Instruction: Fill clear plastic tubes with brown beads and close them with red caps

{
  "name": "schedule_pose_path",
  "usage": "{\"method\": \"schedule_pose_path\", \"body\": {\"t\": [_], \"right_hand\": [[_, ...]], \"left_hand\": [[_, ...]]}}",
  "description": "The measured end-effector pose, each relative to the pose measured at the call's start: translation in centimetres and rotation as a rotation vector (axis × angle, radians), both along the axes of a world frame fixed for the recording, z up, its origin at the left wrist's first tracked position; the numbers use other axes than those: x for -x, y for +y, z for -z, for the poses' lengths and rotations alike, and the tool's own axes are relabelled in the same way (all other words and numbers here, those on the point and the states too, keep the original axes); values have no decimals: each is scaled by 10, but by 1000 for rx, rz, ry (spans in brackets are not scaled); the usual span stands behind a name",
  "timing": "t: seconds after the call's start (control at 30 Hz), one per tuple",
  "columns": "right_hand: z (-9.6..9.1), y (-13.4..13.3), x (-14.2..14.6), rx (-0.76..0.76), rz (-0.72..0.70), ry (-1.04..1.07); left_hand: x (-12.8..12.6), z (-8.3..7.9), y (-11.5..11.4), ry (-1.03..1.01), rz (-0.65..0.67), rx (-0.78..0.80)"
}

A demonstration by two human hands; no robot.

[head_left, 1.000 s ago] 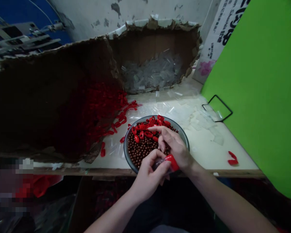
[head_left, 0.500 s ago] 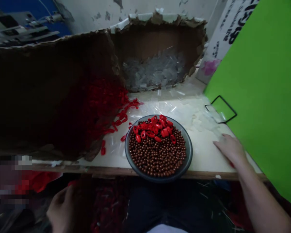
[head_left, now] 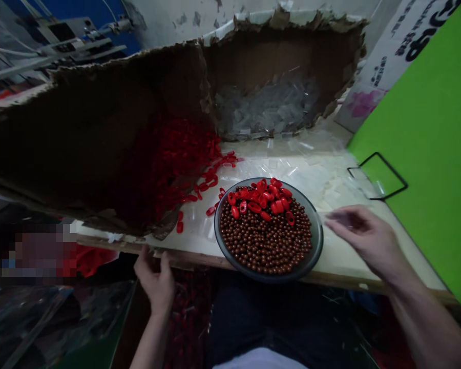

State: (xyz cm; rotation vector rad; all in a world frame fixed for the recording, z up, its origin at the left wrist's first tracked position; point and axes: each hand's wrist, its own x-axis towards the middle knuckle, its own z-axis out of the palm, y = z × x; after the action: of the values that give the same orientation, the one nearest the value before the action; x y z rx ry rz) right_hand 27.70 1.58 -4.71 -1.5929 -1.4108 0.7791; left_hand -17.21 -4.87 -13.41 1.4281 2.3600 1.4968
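A round grey bowl (head_left: 319,241) stands on the cream table top, filled with small glossy brown beads (head_left: 265,243). A heap of red plastic oval rings (head_left: 260,200) lies on the beads at the far side. My right hand (head_left: 363,238) hovers just right of the bowl, with its fingers curled around something pale that is too blurred to identify. My left hand (head_left: 155,279) is at the table's front edge, left of the bowl, with fingers apart and nothing visible in them.
A torn cardboard box (head_left: 284,51) at the back holds clear plastic bags (head_left: 267,105) and spilled red rings (head_left: 184,159). Loose red rings (head_left: 211,210) lie left of the bowl. A green board (head_left: 418,118) with a black wire frame (head_left: 377,177) stands on the right.
My left hand has risen from below the table to its front edge. My right hand has lifted off the table top and moved left, closer to the bowl. The view has tilted slightly.
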Motion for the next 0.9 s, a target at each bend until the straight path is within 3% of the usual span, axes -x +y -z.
{"method": "schedule_pose_path", "body": {"t": [0.07,0.17,0.3,0.47,0.57,0.7,0.9], "right_hand": [[-14,4,36,46,-188,110],[-19,9,63,72,-291,96],[-15,14,63,31,-324,-302],[-16,23,80,-45,-563,-976],[-10,25,109,-33,-678,-1197],[2,28,135,-55,-804,-1180],[8,41,118,-2,-811,-685]], "left_hand": [[-45,-30,18,-14,116,-36],[-108,-66,39,-5,400,-123],[-153,-81,54,-8,633,-89],[-162,-74,60,1,663,-20],[-162,-71,60,-12,642,-12],[-164,-71,62,16,664,75],[-162,-72,63,35,722,185]]}}
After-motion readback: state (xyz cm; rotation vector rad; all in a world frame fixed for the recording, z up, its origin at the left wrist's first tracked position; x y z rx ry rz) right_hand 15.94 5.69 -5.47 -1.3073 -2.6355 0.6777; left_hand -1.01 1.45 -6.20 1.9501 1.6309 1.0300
